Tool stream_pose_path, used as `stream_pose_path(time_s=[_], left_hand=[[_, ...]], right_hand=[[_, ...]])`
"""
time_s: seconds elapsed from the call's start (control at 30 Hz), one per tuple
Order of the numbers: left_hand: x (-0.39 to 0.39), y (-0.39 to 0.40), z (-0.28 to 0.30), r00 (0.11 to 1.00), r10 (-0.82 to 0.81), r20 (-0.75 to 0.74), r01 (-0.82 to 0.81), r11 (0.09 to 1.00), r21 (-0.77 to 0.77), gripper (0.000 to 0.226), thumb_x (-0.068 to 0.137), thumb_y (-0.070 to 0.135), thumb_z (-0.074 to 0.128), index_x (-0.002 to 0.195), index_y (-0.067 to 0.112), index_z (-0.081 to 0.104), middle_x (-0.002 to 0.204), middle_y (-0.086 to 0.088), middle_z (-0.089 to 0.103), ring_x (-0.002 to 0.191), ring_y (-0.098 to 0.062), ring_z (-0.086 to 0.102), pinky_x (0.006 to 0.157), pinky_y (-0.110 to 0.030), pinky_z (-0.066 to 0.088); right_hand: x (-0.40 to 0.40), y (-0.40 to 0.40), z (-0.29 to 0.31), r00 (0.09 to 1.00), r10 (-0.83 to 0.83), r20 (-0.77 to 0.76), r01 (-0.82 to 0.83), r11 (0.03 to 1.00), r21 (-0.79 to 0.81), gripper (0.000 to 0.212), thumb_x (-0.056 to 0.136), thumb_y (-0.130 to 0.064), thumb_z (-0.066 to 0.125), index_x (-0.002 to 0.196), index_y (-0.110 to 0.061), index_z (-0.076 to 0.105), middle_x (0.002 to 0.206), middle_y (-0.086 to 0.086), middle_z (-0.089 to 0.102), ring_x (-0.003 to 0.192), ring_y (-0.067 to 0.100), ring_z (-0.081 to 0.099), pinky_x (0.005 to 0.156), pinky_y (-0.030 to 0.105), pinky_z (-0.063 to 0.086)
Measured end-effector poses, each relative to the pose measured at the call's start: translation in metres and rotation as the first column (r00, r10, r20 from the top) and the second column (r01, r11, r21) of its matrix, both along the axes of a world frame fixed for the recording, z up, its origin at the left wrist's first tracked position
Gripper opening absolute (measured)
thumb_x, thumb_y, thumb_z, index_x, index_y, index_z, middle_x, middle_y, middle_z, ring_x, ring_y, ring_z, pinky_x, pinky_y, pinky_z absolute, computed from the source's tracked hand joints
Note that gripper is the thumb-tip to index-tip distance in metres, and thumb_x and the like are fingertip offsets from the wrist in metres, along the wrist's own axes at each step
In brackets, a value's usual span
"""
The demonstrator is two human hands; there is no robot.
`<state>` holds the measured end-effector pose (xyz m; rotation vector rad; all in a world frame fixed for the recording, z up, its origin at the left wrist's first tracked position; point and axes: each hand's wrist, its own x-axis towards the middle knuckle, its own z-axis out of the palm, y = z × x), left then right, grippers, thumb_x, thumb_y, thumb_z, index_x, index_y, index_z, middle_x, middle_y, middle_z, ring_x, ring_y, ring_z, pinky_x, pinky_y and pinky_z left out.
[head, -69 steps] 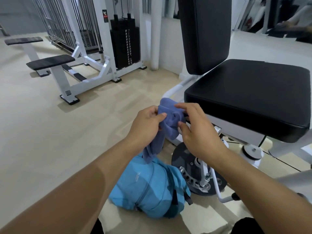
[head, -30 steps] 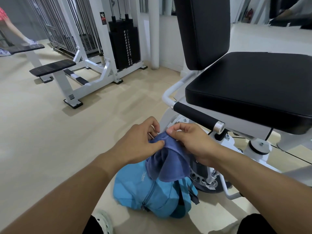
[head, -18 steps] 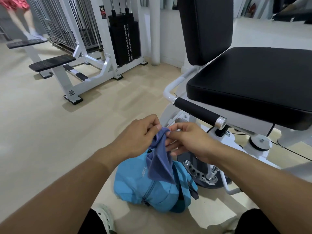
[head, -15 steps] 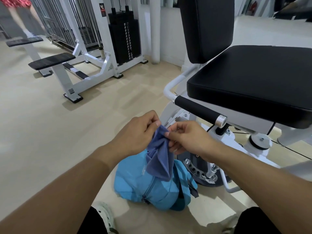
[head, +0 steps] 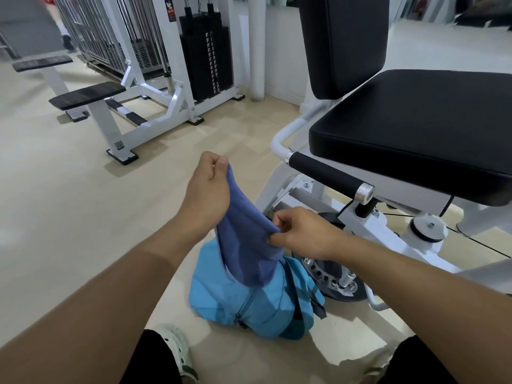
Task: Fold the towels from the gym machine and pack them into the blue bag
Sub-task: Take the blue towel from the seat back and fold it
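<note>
- The left hand (head: pixel 206 194) is raised, thumb and fingers pinched shut on the upper corner of a soft, blue-violet cloth towel (head: pixel 245 245).
- The right hand (head: pixel 303 235) sits lower and to the right, its fingertips clamped on another edge of the same towel, so the cloth is stretched in a slanting line between the two hands.
- Below that line the towel hangs in a loose fold, and its lowest part drapes in front of the top of a light blue fabric bag (head: pixel 257 303).
- Whether the hanging end touches the bag or only hangs in front of it cannot be told.
- The bag lies slumped on the pale beige floor (head: pixel 69 217), with a zip running down its front and a dark strap on its right side.
- Just to the right of the bag stands a white-framed gym machine (head: pixel 329 195) with a round perforated metal disc at its base.
- The machine carries a black padded seat (head: pixel 415 128), a black upright backrest (head: pixel 343 40) and a black foam-covered handle (head: pixel 324 176) with a chrome end.
- A white perforated clog (head: pixel 177 347) shows at the bottom edge, near the bag.
- Farther back on the left stand a white weight-stack machine (head: pixel 205 56) and a low black bench pad (head: pixel 86 95).
</note>
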<state>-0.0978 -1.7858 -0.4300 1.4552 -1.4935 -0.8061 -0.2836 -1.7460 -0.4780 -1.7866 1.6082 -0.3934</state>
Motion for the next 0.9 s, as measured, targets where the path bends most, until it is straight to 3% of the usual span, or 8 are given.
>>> stream_pose_path(time_s=[0.23,0.3,0.4,0.5,0.57,0.67,0.77,0.9], left_hand=[[0.021,-0.009,0.013,0.915,0.341,-0.215,-0.380,0.907,-0.182,0.017,0.107,0.027,0.034,0.097,0.017,0.043,0.079,0.013,0.046,0.071,0.002,0.045,0.066,-0.013,0.037],[0.021,-0.009,0.011,0.955,0.247,-0.162,-0.269,0.954,-0.130,0.016,0.104,0.030,0.044,0.097,0.016,0.046,0.072,0.006,0.048,0.058,-0.003,0.044,0.059,-0.017,0.037],[0.017,-0.003,-0.002,0.996,-0.077,0.044,0.073,0.995,0.070,0.035,0.091,0.048,0.067,0.097,0.016,0.052,0.062,0.002,0.046,0.049,-0.012,0.038,0.053,-0.025,0.034],[0.015,0.005,-0.011,0.890,-0.373,0.261,0.339,0.926,0.166,0.034,0.080,0.057,0.075,0.093,0.027,0.063,0.048,0.017,0.047,0.049,-0.001,0.044,0.054,-0.018,0.033],[0.013,0.008,-0.011,0.851,-0.452,0.267,0.425,0.892,0.153,0.033,0.084,0.050,0.074,0.081,0.019,0.067,0.046,0.017,0.046,0.051,0.001,0.044,0.056,-0.013,0.032],[0.011,0.010,-0.008,0.850,-0.486,0.201,0.477,0.874,0.096,0.041,0.092,0.036,0.070,0.070,0.002,0.063,0.047,0.012,0.036,0.047,-0.003,0.036,0.051,-0.011,0.030],[0.010,0.012,-0.005,0.864,-0.469,0.183,0.472,0.881,0.034,0.041,0.097,0.028,0.066,0.070,-0.002,0.062,0.048,0.013,0.041,0.047,-0.003,0.038,0.052,-0.010,0.032],[0.011,0.006,-0.005,0.960,-0.239,0.143,0.259,0.954,-0.150,0.042,0.099,0.029,0.063,0.066,0.004,0.053,0.053,0.011,0.042,0.053,-0.003,0.039,0.056,-0.017,0.034]], right_hand=[[-0.003,-0.010,-0.023,0.988,-0.151,0.039,0.153,0.987,-0.050,0.002,0.090,-0.013,0.060,0.090,-0.015,0.059,0.079,-0.003,0.063,0.073,0.014,0.057,0.061,0.024,0.042],[0.001,-0.011,-0.027,0.963,-0.204,0.174,0.213,0.976,-0.040,0.005,0.093,-0.012,0.057,0.093,-0.016,0.060,0.084,0.003,0.066,0.076,0.015,0.060,0.068,0.028,0.050],[0.012,-0.008,-0.017,0.881,-0.238,0.408,0.277,0.960,-0.039,0.010,0.096,-0.015,0.060,0.090,-0.023,0.063,0.085,0.008,0.067,0.073,0.013,0.058,0.068,0.030,0.050],[0.020,-0.004,-0.001,0.802,-0.149,0.579,0.238,0.968,-0.081,0.007,0.093,-0.015,0.069,0.090,-0.021,0.068,0.081,0.013,0.067,0.074,0.018,0.059,0.074,0.034,0.052],[0.021,0.000,0.008,0.761,-0.120,0.637,0.233,0.968,-0.096,0.009,0.090,-0.013,0.072,0.090,-0.021,0.068,0.077,0.008,0.068,0.073,0.018,0.059,0.074,0.034,0.052],[0.016,0.004,0.015,0.769,-0.120,0.628,0.239,0.965,-0.108,0.009,0.089,-0.018,0.075,0.088,-0.021,0.067,0.075,0.006,0.070,0.070,0.016,0.059,0.068,0.031,0.050],[0.010,0.007,0.021,0.794,-0.100,0.599,0.184,0.980,-0.081,0.012,0.088,-0.018,0.078,0.092,-0.015,0.067,0.083,0.017,0.074,0.074,0.020,0.062,0.072,0.035,0.049],[-0.004,0.007,0.020,0.892,-0.085,0.444,0.068,0.996,0.053,0.019,0.086,-0.022,0.080,0.088,-0.011,0.066,0.084,0.005,0.076,0.075,0.013,0.068,0.071,0.034,0.056]])
